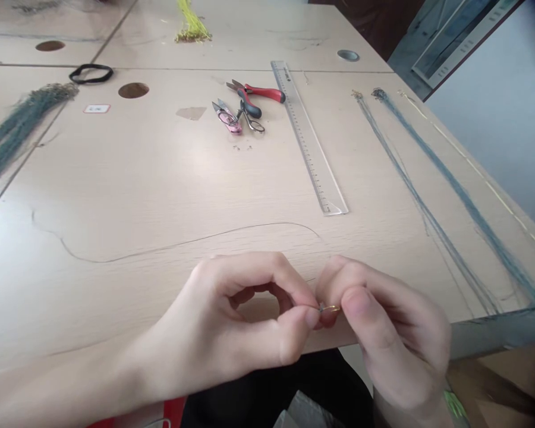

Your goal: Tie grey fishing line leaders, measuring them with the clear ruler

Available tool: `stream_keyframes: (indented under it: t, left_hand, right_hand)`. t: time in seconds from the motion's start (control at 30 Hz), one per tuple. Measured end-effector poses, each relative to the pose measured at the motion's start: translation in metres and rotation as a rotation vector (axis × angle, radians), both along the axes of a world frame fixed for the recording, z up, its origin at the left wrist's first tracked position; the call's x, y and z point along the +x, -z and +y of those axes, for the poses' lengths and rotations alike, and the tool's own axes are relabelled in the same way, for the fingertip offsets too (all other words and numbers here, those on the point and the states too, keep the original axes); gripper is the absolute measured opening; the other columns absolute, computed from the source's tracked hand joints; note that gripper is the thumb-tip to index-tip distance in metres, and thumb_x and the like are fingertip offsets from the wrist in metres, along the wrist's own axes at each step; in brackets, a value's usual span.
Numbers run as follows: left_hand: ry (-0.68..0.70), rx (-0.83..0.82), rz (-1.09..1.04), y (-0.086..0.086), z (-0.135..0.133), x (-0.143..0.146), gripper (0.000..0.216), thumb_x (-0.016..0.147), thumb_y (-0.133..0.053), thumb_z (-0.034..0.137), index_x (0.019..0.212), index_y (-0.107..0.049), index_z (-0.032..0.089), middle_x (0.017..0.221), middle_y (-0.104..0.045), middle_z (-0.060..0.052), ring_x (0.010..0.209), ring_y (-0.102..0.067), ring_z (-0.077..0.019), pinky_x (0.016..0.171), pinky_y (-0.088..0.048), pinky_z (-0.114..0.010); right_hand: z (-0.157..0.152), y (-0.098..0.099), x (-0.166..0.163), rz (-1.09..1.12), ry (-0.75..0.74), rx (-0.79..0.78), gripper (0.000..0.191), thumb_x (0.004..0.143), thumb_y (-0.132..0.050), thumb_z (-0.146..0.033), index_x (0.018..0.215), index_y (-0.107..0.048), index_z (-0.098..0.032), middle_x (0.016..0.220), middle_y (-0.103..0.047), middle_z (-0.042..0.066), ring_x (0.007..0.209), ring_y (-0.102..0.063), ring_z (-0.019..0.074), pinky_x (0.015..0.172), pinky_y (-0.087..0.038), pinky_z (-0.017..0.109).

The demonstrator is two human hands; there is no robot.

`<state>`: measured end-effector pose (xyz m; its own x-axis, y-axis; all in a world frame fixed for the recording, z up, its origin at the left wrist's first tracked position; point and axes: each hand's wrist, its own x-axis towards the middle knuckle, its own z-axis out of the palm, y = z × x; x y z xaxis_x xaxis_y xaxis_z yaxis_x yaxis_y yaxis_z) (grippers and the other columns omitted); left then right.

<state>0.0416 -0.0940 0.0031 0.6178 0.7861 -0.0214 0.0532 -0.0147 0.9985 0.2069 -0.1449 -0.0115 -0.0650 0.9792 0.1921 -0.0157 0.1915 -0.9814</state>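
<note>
At the table's near edge, my left hand [249,315] pinches one end of a small gold-coloured hook [331,308] between thumb and index finger. A bit of dark thread shows where it meets those fingertips. My right hand [387,333] is closed at the hook's other end, with thumb and index finger pressed together; its grip is partly hidden. Beyond my hands, a long thin line [173,244] curves across the tabletop, its right end running toward my fingers.
Past my hands lie a clear ruler [310,142], red-and-black pliers [254,98] and small pink-handled snips [229,119]. Teal line bundles rest at the right [455,184] and left [22,128]. A black band [91,74], yellow strands [191,24] and a tape roll [348,55] are farther back.
</note>
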Motion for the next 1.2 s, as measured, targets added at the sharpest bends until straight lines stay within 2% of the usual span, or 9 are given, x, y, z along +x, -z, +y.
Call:
stream_keyframes:
  t: [0.4, 1.2]
  left_hand:
    - [0.003, -0.025, 0.009, -0.0003, 0.0000, 0.0008, 0.008, 0.075, -0.061, 0.009, 0.070, -0.062, 0.014, 0.063, -0.064, 0.000, 0.055, -0.056, -0.0088, 0.050, -0.045, -0.017]
    - [0.003, -0.052, -0.005, -0.0020, -0.0006, 0.0023, 0.008, 0.075, -0.061, 0.011, 0.069, -0.061, 0.014, 0.062, -0.064, 0.000, 0.054, -0.055, -0.0090, 0.049, -0.045, -0.017]
  right_hand:
    - [-0.0018, -0.0008, 0.0012, -0.027, -0.039, -0.031, 0.024, 0.094, -0.047, -0.025, 0.071, -0.051, -0.019, 0.064, -0.048, -0.002, 0.058, -0.046, 0.0101, 0.050, -0.033, 0.027]
    - [-0.0043, -0.0035, 0.0007, -0.090, -0.017, -0.040, 0.021, 0.092, -0.048, -0.024, 0.072, -0.049, -0.020, 0.063, -0.046, -0.001, 0.056, -0.045, 0.0103, 0.049, -0.033, 0.027]
